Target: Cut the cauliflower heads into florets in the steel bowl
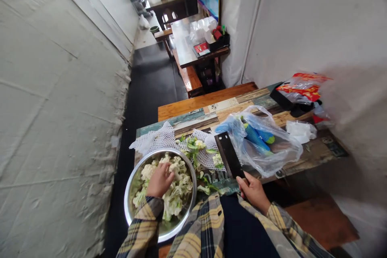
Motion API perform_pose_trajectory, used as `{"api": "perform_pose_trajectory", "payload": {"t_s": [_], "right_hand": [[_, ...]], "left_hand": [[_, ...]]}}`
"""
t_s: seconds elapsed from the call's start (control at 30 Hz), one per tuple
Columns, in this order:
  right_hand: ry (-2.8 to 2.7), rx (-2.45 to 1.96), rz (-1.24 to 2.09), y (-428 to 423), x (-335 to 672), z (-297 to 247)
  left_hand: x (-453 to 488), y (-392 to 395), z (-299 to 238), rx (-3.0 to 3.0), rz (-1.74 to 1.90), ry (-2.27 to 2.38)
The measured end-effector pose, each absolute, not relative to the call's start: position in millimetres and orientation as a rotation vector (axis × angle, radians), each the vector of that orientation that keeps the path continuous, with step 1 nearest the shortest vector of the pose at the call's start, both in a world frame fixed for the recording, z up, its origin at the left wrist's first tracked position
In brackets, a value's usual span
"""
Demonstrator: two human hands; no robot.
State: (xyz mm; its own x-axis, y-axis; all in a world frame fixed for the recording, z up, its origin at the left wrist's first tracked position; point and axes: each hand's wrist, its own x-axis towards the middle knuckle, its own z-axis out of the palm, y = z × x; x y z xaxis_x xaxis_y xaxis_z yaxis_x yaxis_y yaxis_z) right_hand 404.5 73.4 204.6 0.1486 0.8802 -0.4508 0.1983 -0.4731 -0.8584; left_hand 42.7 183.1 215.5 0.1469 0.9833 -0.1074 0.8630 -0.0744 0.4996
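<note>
The left sleeve [142, 225] and right sleeve [287, 221] are plaid in mustard yellow, grey and navy, reaching the wrists; a plain navy garment [242, 229] shows between them.

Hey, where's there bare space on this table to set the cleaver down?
The table is bare along its far edge, beyond the white mesh and plastic bag. A smaller patch lies right of that bag, at the near corner. Around the cleaver, bowl and scraps it's crowded.

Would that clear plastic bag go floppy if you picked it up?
Probably floppy: the plastic bag looks thin and crumpled. The blue things inside would likely slide down and make it sag. It probably feels light for its puffy size.
</note>
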Motion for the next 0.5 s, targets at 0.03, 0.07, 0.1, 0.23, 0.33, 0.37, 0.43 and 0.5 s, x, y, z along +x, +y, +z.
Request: {"api": "perform_pose_trajectory", "payload": {"t_s": [0.03, 0.07, 0.1, 0.23, 0.33, 0.37, 0.43, 0.5], "right_hand": [[-1.100, -1.802, 1.320, 75.3, 405.8, 206.8], [-1.155, -1.821, 1.267, 77.1, 407.6, 208.8], [-1.193, -1.843, 1.212, 78.5, 409.9, 210.5], [-1.127, -1.922, 1.058, 79.2, 421.3, 211.6], [-1.021, -1.927, 1.036, 74.5, 428.4, 209.3], [-0.998, -1.925, 1.035, 72.1, 429.8, 208.9], [-0.950, -1.927, 1.036, 66.4, 430.7, 209.5], [-0.897, -1.925, 1.059, 60.2, 429.1, 211.7]], "left_hand": [[38.4, 180.5, 214.0, 2.041, 0.306, 1.779], [39.1, 180.1, 211.5, 2.074, 0.288, 1.793], [45.0, 181.8, 208.2, 2.081, 0.304, 1.796], [113.1, 199.9, 188.5, 2.008, 0.371, 1.614], [183.9, 208.6, 171.3, 2.070, 0.242, 1.411], [205.6, 208.3, 166.2, 2.090, 0.198, 1.369], [241.4, 203.4, 157.3, 2.135, 0.126, 1.311], [264.9, 196.8, 149.7, 2.157, 0.071, 1.314]]}}
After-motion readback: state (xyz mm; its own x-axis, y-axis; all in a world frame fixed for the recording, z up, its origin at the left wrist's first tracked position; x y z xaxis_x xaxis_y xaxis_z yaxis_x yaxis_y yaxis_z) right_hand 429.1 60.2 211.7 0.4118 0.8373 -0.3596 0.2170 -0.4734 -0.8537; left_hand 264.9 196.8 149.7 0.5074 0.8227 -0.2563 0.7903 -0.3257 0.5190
